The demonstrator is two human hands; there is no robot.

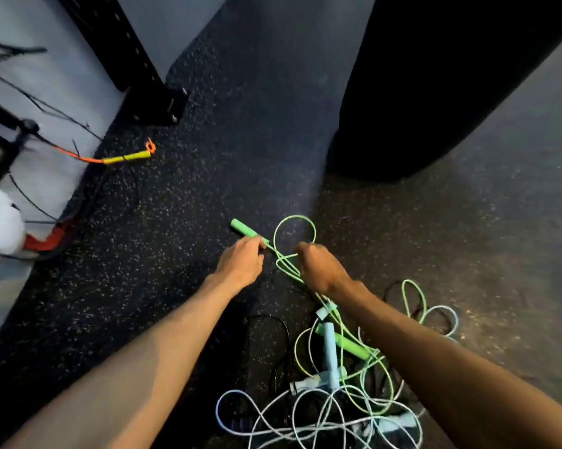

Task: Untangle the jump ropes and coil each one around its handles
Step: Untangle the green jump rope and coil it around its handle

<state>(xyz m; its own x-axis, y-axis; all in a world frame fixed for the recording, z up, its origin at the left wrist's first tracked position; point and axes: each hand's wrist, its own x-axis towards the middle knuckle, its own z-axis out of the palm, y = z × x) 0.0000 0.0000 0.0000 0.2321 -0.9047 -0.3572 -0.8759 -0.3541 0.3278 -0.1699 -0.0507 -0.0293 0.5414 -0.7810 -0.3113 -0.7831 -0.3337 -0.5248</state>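
My left hand (242, 262) grips the near end of a green jump-rope handle (244, 229) that points up and left over the floor. My right hand (318, 265) is closed on the green cord (295, 218), which forms a loop just beyond my fingers. The cord runs back under my right wrist into a tangle near my body. In that tangle lie a second green handle (354, 346), a light blue handle (330, 348) and pale blue cord (273, 413) in several loops. A thin black cord (281, 322) lies at the tangle's left side.
A yellow handle with an orange cord (127, 157) lies at the left by a black rack foot (156, 105). A large black bag-like shape (435, 85) stands at the upper right. A white and red object (10, 222) sits at the left edge.
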